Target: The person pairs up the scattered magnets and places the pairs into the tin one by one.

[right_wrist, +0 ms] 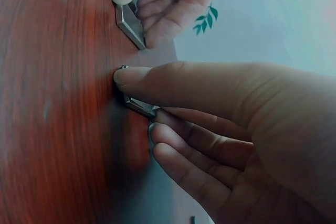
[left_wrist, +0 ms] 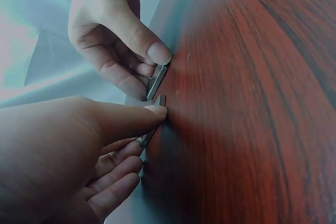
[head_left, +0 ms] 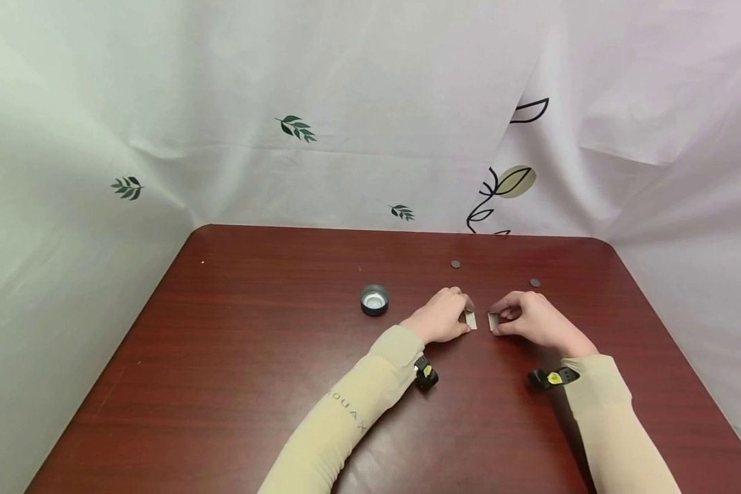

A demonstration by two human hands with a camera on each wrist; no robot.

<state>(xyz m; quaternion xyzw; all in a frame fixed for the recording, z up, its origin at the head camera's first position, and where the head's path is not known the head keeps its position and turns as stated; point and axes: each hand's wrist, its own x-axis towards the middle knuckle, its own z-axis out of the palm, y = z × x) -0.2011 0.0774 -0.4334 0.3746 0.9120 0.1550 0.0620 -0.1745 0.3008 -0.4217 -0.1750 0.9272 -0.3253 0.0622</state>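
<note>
My left hand [head_left: 441, 317] pinches a small flat grey metal piece [head_left: 471, 320] between thumb and fingers. Facing it, my right hand [head_left: 534, 321] pinches a similar flat metal piece [head_left: 492, 322]. A narrow gap parts the two pieces in the head view. From the left wrist, the left piece [left_wrist: 148, 137] stands on edge close over the table, partly covered by the thumb. The right wrist view gives the right piece [right_wrist: 140, 107] a bevelled, bright edge, its upper end behind the thumb. Beyond it stands the left piece [right_wrist: 130, 26], tilted.
A round dark cap-like container [head_left: 374, 300] with a silvery inside sits left of the hands. Behind them lie two small grey discs, one farther back [head_left: 455, 264] and one to the right [head_left: 534, 283]. The brown wooden table [head_left: 222, 357] ends at white curtains [head_left: 358, 171].
</note>
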